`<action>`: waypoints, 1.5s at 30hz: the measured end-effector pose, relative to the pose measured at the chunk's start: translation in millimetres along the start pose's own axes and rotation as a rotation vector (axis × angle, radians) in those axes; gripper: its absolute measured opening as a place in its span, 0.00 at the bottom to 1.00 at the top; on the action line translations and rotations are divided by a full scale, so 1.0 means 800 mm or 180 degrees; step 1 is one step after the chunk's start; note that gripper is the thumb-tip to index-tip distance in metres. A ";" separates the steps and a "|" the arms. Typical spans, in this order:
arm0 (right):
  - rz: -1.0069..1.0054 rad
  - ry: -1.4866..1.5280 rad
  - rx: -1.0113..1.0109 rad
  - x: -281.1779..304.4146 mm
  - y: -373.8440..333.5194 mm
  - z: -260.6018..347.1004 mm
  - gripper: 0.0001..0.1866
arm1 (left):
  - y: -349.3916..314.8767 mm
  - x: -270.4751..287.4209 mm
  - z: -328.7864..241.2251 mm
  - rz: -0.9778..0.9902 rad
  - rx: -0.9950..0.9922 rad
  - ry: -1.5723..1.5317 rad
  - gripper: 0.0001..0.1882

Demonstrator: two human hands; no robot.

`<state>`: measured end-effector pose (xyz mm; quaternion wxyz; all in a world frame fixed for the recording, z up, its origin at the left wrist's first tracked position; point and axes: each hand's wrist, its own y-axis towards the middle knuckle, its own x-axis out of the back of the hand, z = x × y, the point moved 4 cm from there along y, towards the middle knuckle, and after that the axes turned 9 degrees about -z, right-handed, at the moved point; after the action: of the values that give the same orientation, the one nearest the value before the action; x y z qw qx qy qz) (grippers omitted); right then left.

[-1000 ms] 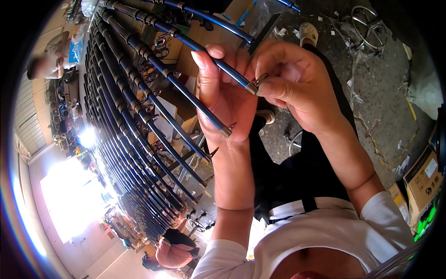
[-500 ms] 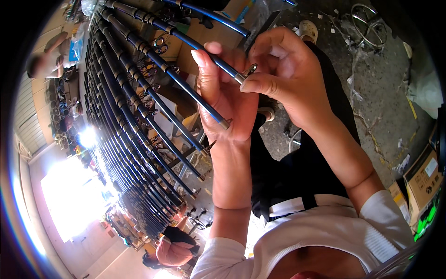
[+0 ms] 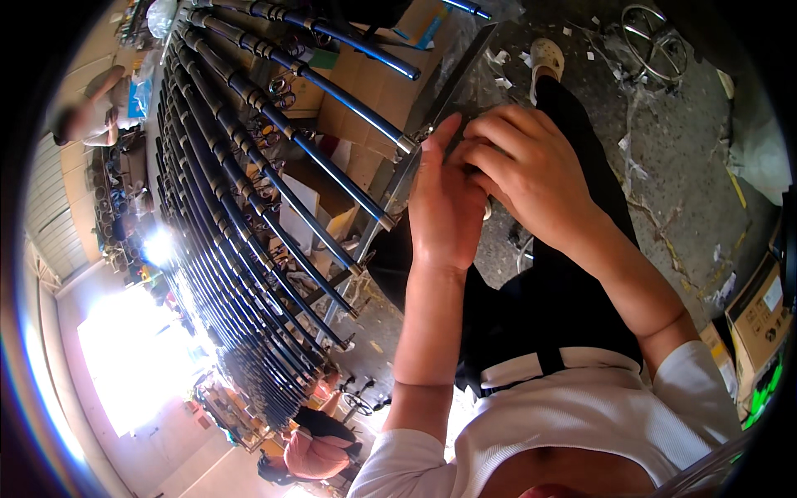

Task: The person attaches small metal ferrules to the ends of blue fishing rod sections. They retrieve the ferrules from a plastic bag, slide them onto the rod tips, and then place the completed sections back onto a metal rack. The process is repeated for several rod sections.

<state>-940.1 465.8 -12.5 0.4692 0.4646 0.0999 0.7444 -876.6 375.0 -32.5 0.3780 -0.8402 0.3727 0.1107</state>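
Left fingers (image 3: 432,159) beside blue rod (image 3: 357,106), white label (image 3: 773,295) on carton (image 3: 750,325)

You wear a white, finely ribbed top (image 3: 573,423) with a scooped neckline (image 3: 544,446) and short sleeves (image 3: 696,373), black trousers (image 3: 552,311), a pale waist band (image 3: 510,369) crossed by a black strip (image 3: 550,359), and a cream clog-like shoe (image 3: 547,55), your hands (image 3: 531,162) bare.

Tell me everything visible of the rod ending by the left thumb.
The rod slants down rightward from upper left. Its far part is dark with brownish bands; the near part is slim, glossy blue, ending in a metallic collar and small fitting. That end sits by the thumb of the left hand; contact is unclear.
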 end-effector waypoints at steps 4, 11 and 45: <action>-0.0090 -0.0208 -0.0009 0.008 0.003 -0.002 0.05 | 0.004 -0.001 0.003 0.0051 -0.0071 0.0235 0.28; -0.0067 -0.0183 -0.0163 0.015 0.006 -0.012 0.04 | 0.011 -0.012 0.010 -0.0023 -0.0136 0.0351 0.27; -0.0446 0.5464 -0.2100 -0.012 0.062 -0.028 0.07 | 0.054 -0.071 -0.084 0.1322 -0.0935 -0.0884 0.14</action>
<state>-986.7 438.1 -1.4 0.3868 -0.4113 0.2243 0.7943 -953.6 338.8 16.5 0.2689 -0.7684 0.4614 0.3526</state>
